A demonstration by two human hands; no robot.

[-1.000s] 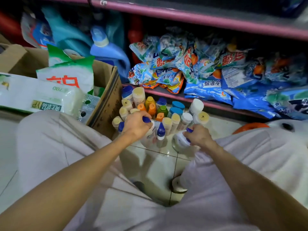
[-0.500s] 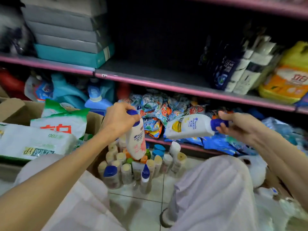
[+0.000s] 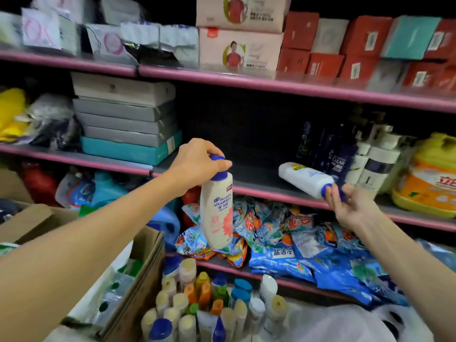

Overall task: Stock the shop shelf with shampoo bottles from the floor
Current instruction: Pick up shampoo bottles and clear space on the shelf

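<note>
a: what's the left hand (image 3: 197,161) doing?
b: fingers curled over the blue cap; the white shampoo bottle (image 3: 217,208) hangs upright below them, before the shelf (image 3: 259,188)

a: the right hand (image 3: 350,201)?
b: pinching the cap of a second bottle (image 3: 303,176); it lies tilted beyond the fingertips over the shelf, beside dark bottles (image 3: 330,154)

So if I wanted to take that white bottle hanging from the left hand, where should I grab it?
Probably round its waist, coming from the right. The white bottle hangs upright, and the left hand already covers its blue cap, so only the body is free. It narrows towards the cap, so fingers should wrap well there.
</note>
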